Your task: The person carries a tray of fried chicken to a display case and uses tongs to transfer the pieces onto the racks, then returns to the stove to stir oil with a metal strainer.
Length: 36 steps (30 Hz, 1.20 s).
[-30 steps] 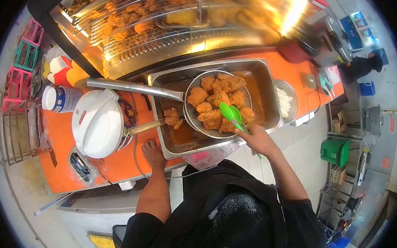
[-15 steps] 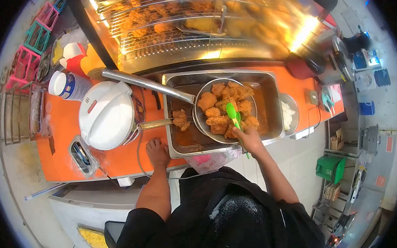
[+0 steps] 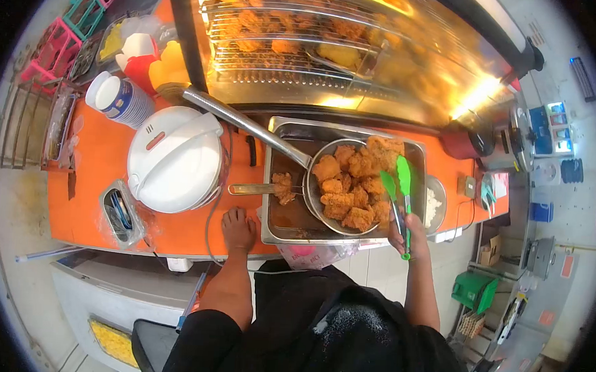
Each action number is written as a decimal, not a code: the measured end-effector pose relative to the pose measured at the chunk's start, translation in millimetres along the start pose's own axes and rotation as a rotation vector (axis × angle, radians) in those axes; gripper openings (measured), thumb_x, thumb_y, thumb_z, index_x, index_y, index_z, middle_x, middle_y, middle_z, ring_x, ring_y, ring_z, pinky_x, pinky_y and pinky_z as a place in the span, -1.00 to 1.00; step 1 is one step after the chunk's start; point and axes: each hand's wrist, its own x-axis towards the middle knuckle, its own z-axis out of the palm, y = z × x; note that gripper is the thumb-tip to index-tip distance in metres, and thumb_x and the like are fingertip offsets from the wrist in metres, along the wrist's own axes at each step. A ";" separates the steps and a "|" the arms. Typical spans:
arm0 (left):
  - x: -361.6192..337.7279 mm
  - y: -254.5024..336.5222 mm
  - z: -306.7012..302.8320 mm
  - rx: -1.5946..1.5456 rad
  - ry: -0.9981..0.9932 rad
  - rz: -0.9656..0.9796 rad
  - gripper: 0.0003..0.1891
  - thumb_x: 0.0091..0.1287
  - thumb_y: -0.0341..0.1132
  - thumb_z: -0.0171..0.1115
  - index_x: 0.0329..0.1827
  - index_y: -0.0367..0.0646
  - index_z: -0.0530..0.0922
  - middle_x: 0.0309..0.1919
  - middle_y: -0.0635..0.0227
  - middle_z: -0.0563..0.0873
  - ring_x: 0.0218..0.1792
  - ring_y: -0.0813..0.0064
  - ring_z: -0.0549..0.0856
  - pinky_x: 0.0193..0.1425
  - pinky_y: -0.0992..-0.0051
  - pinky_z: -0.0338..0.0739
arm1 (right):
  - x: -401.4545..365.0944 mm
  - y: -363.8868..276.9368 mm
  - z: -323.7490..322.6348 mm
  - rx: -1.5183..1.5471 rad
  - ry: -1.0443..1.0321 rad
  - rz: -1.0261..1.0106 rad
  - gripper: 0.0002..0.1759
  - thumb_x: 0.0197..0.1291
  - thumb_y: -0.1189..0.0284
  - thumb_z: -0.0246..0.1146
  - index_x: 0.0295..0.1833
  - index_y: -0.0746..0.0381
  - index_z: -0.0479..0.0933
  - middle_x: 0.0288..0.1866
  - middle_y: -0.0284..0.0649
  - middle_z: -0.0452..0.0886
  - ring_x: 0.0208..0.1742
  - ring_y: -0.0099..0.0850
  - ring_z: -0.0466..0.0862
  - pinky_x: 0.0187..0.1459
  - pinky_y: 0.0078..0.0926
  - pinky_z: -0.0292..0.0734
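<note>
My right hand [image 3: 408, 236] grips green-tipped tongs [image 3: 404, 208]. Their two tips stand apart over the right side of a round metal strainer [image 3: 315, 210] heaped with fried chicken [image 3: 358, 196]. One large chicken piece [image 3: 385, 152] lies at the heap's upper right, close to the tips; contact cannot be made out. The strainer sits in a deep steel pan [image 3: 288, 239], its long handle [image 3: 247, 126] reaching up to the left. A smaller utensil handle [image 3: 250, 189] crosses the pan's left rim, beside a single chicken piece [image 3: 284, 187]. My left hand [image 3: 239, 230] rests open on the orange counter [image 3: 167, 230].
A lit display cabinet [image 3: 282, 94] with chicken on racks stands behind the pan. Left are a white lidded pot [image 3: 175, 159], stacked paper cups [image 3: 124, 101] and a plastic-wrapped device [image 3: 119, 214]. A bowl of white food [image 3: 432, 203] sits to the right.
My right hand has moved right with the tongs, whose tips are now farther apart and at the heap's right side. The view has shifted; my left hand stays on the counter.
</note>
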 end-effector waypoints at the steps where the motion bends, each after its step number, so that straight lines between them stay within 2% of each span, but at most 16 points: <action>1: -0.3 0.2 -3.1 -0.002 0.013 -0.013 -0.70 0.35 -0.21 0.18 0.05 -0.16 0.50 0.10 0.12 0.53 0.20 0.04 0.47 0.33 0.08 0.37 | 8.5 -9.6 10.8 -0.008 -0.016 -0.001 -0.41 0.46 -0.09 0.16 0.02 0.30 0.47 -0.67 -0.35 0.35 -0.85 -0.57 0.22 -0.80 -0.63 0.11; 3: -0.1 3.7 -11.1 -0.033 -0.019 -0.009 -0.69 0.35 -0.21 0.18 0.07 -0.17 0.50 0.13 0.13 0.53 0.22 0.04 0.47 0.34 0.07 0.37 | 31.6 -26.5 29.5 -0.184 0.041 -0.010 -0.46 0.48 -0.05 0.16 -0.01 0.30 0.49 -0.67 -0.36 0.37 -0.82 -0.57 0.29 -0.80 -0.59 0.13; 5: 0.0 -1.6 -2.2 -0.019 0.007 -0.008 -0.68 0.35 -0.20 0.18 0.07 -0.17 0.50 0.14 0.13 0.53 0.22 0.04 0.47 0.35 0.06 0.37 | 64.0 -30.7 39.4 -0.202 0.020 -0.014 -0.49 0.50 -0.02 0.14 -0.02 0.28 0.50 -0.66 -0.35 0.38 -0.82 -0.57 0.30 -0.79 -0.61 0.15; 10: 0.6 -3.0 -4.9 -0.039 -0.006 -0.011 -0.66 0.34 -0.18 0.19 0.08 -0.17 0.50 0.15 0.12 0.53 0.25 0.04 0.46 0.37 0.05 0.37 | 175.5 -55.6 100.1 0.006 -0.107 0.080 -0.54 0.56 0.00 0.07 -0.04 0.22 0.50 -0.65 -0.38 0.37 -0.81 -0.56 0.29 -0.74 -0.62 0.21; 13: 1.2 -6.5 0.1 -0.034 -0.010 -0.001 -0.65 0.34 -0.17 0.19 0.08 -0.17 0.51 0.14 0.12 0.53 0.26 0.04 0.46 0.38 0.05 0.36 | 241.8 -71.4 130.2 0.208 -0.075 0.093 -0.53 0.57 -0.01 0.05 -0.02 0.21 0.49 -0.65 -0.42 0.37 -0.81 -0.55 0.30 -0.73 -0.61 0.22; 17: 0.5 -6.4 -3.8 -0.063 -0.050 -0.002 -0.65 0.32 -0.17 0.19 0.07 -0.18 0.51 0.13 0.11 0.54 0.24 0.04 0.47 0.36 0.05 0.37 | 335.6 -91.8 137.0 0.162 -0.093 -0.097 -0.52 0.56 -0.05 0.06 -0.05 0.20 0.48 -0.61 -0.39 0.39 -0.67 -0.56 0.35 -0.62 -0.57 0.23; 19: 0.7 -6.8 -3.4 -0.078 -0.072 -0.009 -0.65 0.32 -0.17 0.19 0.07 -0.18 0.51 0.13 0.11 0.54 0.24 0.04 0.48 0.35 0.05 0.37 | 366.5 -111.6 156.7 0.188 0.085 -0.161 -0.55 0.59 -0.01 0.02 -0.07 0.18 0.48 -0.58 -0.36 0.40 -0.62 -0.53 0.34 -0.57 -0.52 0.22; 23: 0.1 -6.9 -0.6 -0.045 -0.029 -0.003 -0.65 0.31 -0.17 0.20 0.07 -0.18 0.51 0.12 0.11 0.54 0.23 0.03 0.48 0.33 0.05 0.38 | 438.3 -139.2 147.0 0.322 0.065 -0.129 -0.54 0.62 0.01 -0.04 -0.10 0.19 0.47 -0.54 -0.34 0.41 -0.61 -0.50 0.33 -0.56 -0.48 0.22; 24: 1.0 -7.9 -0.2 -0.031 -0.022 0.001 -0.64 0.31 -0.18 0.20 0.07 -0.18 0.51 0.12 0.11 0.54 0.23 0.03 0.48 0.33 0.06 0.37 | 446.6 -140.9 149.2 0.436 0.006 -0.159 -0.53 0.62 0.02 -0.07 -0.08 0.21 0.47 -0.53 -0.34 0.42 -0.61 -0.49 0.33 -0.55 -0.47 0.23; 25: 1.4 -7.4 -0.2 -0.028 -0.028 0.007 -0.64 0.31 -0.18 0.20 0.07 -0.18 0.51 0.12 0.11 0.54 0.23 0.03 0.48 0.33 0.06 0.37 | 449.3 -139.2 151.8 0.552 -0.050 -0.188 -0.53 0.63 0.04 -0.09 -0.06 0.23 0.47 -0.51 -0.34 0.43 -0.61 -0.48 0.34 -0.54 -0.46 0.24; 26: 1.7 -6.3 -0.7 -0.036 -0.028 -0.004 -0.65 0.31 -0.19 0.20 0.08 -0.18 0.51 0.11 0.11 0.54 0.22 0.02 0.48 0.32 0.05 0.38 | 449.9 -132.2 152.9 0.536 -0.032 -0.225 -0.50 0.61 0.00 -0.08 0.03 0.26 0.46 -0.51 -0.34 0.43 -0.61 -0.50 0.34 -0.54 -0.47 0.25; 27: 1.0 -5.5 -1.7 -0.041 -0.036 -0.007 -0.65 0.31 -0.20 0.20 0.08 -0.19 0.51 0.11 0.11 0.54 0.21 0.01 0.48 0.32 0.05 0.38 | 437.1 -127.3 150.1 0.549 -0.007 -0.230 -0.50 0.61 0.00 -0.08 0.03 0.26 0.46 -0.51 -0.34 0.43 -0.61 -0.50 0.34 -0.54 -0.47 0.25; 29: 0.9 -3.9 -3.2 -0.048 -0.035 0.012 -0.65 0.31 -0.21 0.20 0.09 -0.20 0.51 0.10 0.09 0.54 0.21 0.00 0.48 0.32 0.04 0.37 | 387.9 -113.2 142.1 0.649 -0.233 0.009 -0.45 0.57 -0.06 -0.04 0.11 0.26 0.43 -0.51 -0.33 0.42 -0.61 -0.52 0.35 -0.54 -0.51 0.26; 31: 3.1 -3.3 -2.9 -0.055 -0.050 0.043 -0.65 0.31 -0.22 0.21 0.09 -0.20 0.51 0.10 0.08 0.54 0.20 -0.01 0.48 0.31 0.03 0.37 | 334.0 -84.4 120.7 0.609 -0.370 0.109 -0.39 0.53 -0.12 -0.02 0.09 0.28 0.46 -0.52 -0.35 0.43 -0.63 -0.55 0.37 -0.55 -0.57 0.29; 34: -1.2 -2.2 3.2 -0.016 -0.032 0.059 -0.65 0.32 -0.22 0.21 0.08 -0.22 0.49 0.09 0.06 0.53 0.18 -0.03 0.48 0.31 0.02 0.37 | 205.8 -67.1 88.1 0.205 -0.242 0.153 -0.45 0.53 -0.08 0.04 -0.03 0.25 0.53 -0.59 -0.41 0.42 -0.70 -0.61 0.38 -0.68 -0.63 0.19; 36: 1.3 -3.7 7.6 0.015 0.029 0.070 -0.65 0.33 -0.22 0.21 0.08 -0.23 0.48 0.11 0.04 0.52 0.18 -0.02 0.47 0.32 0.03 0.35 | 120.5 -78.6 65.4 -0.167 0.078 0.200 -0.53 0.54 -0.01 0.07 -0.04 0.22 0.54 -0.60 -0.43 0.41 -0.71 -0.65 0.34 -0.72 -0.60 0.16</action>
